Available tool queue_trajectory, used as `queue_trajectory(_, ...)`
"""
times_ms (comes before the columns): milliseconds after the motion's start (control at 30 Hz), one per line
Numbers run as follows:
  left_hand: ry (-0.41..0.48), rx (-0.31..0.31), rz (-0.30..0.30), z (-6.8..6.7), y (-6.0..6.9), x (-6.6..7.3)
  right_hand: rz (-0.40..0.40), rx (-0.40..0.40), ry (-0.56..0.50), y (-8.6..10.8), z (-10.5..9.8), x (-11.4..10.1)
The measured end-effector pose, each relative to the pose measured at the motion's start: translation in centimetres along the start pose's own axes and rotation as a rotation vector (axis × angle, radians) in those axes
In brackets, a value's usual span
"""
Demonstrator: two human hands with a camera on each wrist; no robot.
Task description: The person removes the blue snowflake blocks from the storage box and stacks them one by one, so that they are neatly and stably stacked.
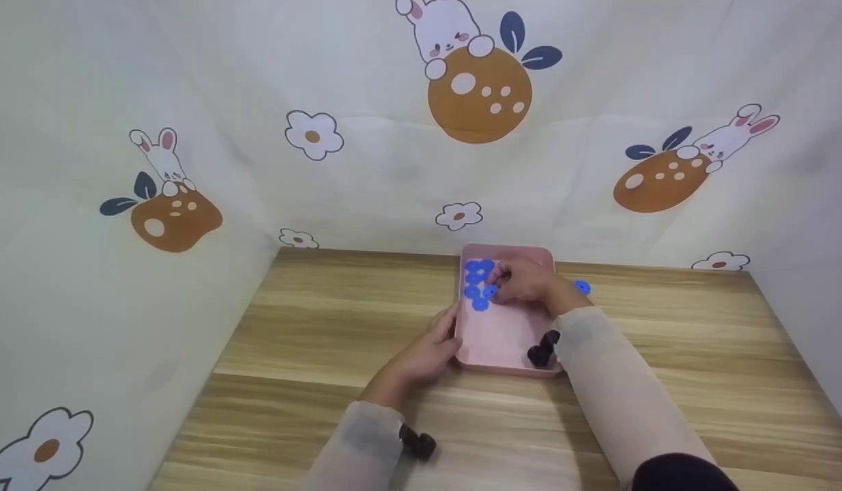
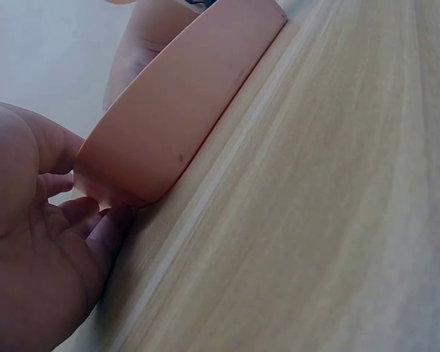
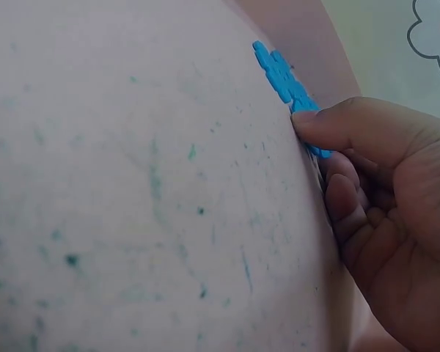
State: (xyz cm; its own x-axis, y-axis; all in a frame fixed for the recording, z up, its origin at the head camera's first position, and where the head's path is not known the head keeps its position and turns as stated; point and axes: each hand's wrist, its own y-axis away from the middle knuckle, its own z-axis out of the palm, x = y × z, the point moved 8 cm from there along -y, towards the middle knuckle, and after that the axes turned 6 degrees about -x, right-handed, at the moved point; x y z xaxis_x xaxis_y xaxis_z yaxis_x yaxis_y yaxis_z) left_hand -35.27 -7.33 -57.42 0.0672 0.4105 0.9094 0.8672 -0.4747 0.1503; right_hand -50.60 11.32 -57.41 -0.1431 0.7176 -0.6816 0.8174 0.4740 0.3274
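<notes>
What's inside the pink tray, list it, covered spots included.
Blue pieces lie grouped in the far left part of the pink tray, and the right hand pinches one. Whatever lies beneath that hand cannot be seen.

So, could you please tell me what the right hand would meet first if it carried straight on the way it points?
The right hand would likely first meet the blue pieces at the left of the pink tray, though depth is unclear.
</notes>
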Motion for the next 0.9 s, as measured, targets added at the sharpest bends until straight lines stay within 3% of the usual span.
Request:
queue_trajectory(567, 0.027, -0.008, -0.020, 0.1, -0.1, -0.4, -0.007, 0.052, -0.134, -0.3, -0.7, 0.3)
queue_trajectory(900, 0.039, -0.015, -0.031, 0.2, -0.1, -0.4, 0.056, 0.095, -0.177, 0.3, -1.3, -0.2)
